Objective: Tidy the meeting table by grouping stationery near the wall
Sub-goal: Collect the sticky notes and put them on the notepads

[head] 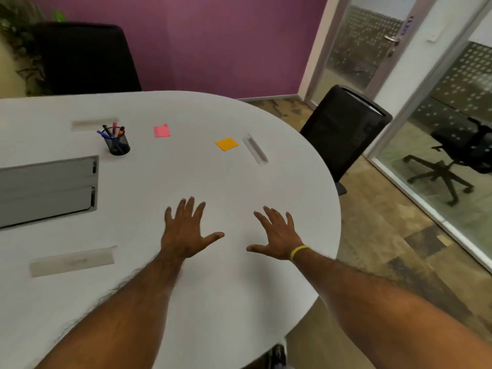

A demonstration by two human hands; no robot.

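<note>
The left hand (186, 233) and right hand (277, 235) are palm-down over the near part of the white table (213, 182). Their fingers are straight and fully spread, and neither holds anything. Contact with the surface cannot be confirmed. Farther right, an orange sticky pad (226, 144) lies flat. A pink sticky pad (162, 131) lies to its left. Far left, an upright black mesh cup (119, 145) contains several pens (114, 129).

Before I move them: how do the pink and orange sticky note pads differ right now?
The pink pad lies close to the pen cup; the orange pad lies farther right, nearer the edge of the table. The pink pad sits roughly square to the view; the orange pad is turned cornerwise. Both lie flat on it, untouched.
</note>
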